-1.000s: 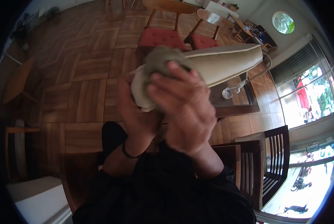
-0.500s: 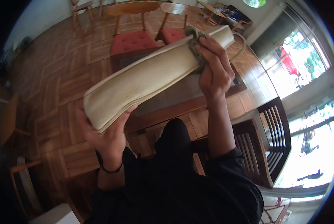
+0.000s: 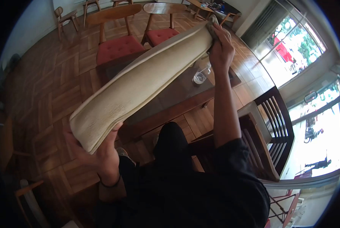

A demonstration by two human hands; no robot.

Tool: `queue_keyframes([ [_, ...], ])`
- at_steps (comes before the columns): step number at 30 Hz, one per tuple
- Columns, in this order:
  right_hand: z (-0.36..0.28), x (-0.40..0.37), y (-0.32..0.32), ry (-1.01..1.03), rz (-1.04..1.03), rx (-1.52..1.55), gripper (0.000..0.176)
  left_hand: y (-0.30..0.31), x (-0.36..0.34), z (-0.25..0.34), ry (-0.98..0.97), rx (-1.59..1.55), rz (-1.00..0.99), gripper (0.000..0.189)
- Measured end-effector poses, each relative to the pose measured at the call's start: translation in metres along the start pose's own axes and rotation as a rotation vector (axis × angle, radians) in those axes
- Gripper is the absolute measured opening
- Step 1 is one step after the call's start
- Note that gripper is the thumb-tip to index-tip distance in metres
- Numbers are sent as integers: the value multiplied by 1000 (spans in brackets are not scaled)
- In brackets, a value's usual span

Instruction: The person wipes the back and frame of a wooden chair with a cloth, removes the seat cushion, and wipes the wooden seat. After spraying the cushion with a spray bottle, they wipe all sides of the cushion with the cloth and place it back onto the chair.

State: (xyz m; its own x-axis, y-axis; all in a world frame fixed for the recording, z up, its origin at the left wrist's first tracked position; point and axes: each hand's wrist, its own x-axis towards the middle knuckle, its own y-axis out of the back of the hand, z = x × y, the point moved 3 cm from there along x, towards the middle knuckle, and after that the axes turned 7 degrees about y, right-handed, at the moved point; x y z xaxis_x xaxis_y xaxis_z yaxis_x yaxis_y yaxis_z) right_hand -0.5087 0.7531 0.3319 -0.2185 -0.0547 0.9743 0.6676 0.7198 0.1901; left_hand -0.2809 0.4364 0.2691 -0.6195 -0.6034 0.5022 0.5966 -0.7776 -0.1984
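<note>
A long cream leather-like piece point(image 3: 139, 87), with rounded edges and a seam along its side, is held up at a slant above the table; its exact kind cannot be told. My left hand point(image 3: 105, 154) grips its lower left end, thumb on the near edge and fingers partly hidden beneath. At the upper right end, my right hand point(image 3: 222, 51) is closed on a grey-green cloth point(image 3: 212, 23) pressed against the piece. Most of the cloth is hidden by the fingers.
Below is a dark wooden table point(image 3: 154, 119) with a glass top, carrying a clear container point(image 3: 200, 77). Two chairs with red seats point(image 3: 120, 49) face me across it. A dark slatted chair point(image 3: 276, 121) stands to my right by the windows.
My right hand has slid the cloth up to the far right end of the piece. The left end has come lower and further left. The clear container is now visible.
</note>
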Motion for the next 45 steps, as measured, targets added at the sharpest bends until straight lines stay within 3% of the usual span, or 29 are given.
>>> queue_keyframes([
  [4, -80, -19, -7, -157, 27, 178, 39, -8, 2, 10, 50, -60, -19, 70],
  [9, -183, -29, -3, 155, -79, 326, 28, -14, 3, 8, -67, -60, -54, 63],
  [11, -226, -32, -5, 212, -167, 382, 37, -19, 0, 9, -150, -44, -36, 57],
  [14, -283, -26, 6, 303, -296, 526, 31, -18, -5, -3, -4, -74, -88, 66],
  [16, -275, -26, -2, 432, -246, 531, 27, -14, -7, 6, 130, -56, -131, 72],
  [18, -272, -22, 1, 407, -254, 492, 31, -10, -2, 13, -172, 139, -260, 76],
  [19, -269, -25, -1, 490, -235, 392, 38, -9, -4, 3, -53, -82, -350, 85],
  [20, -267, -29, -2, 571, -208, 292, 47, -5, -2, -2, -84, -114, -377, 90],
  [22, -267, -36, -5, 604, -114, 190, 48, 6, 8, -15, -150, -181, -435, 100],
  [26, -264, -40, -19, 651, 24, 181, 44, 70, 38, -117, -36, 309, -504, 122],
  [29, -267, -27, -21, 768, -61, 161, 51, 102, 43, -218, 146, 597, -468, 123],
  [32, -270, -20, -28, 765, -46, 176, 48, 107, 39, -291, 233, 573, -400, 100],
  [35, -271, -9, -36, 768, -35, 208, 43, 107, 57, -302, 24, 612, -388, 68],
  [38, -250, 30, -45, 703, 146, 272, 40, 102, 63, -257, 29, 533, -262, 46],
  [41, -223, 89, -45, 464, 284, 392, 37, 106, 66, -189, -210, 685, -227, 43],
  [45, -166, 143, -46, 219, 412, 606, 30, 101, 61, -80, -240, 694, -141, 42],
])
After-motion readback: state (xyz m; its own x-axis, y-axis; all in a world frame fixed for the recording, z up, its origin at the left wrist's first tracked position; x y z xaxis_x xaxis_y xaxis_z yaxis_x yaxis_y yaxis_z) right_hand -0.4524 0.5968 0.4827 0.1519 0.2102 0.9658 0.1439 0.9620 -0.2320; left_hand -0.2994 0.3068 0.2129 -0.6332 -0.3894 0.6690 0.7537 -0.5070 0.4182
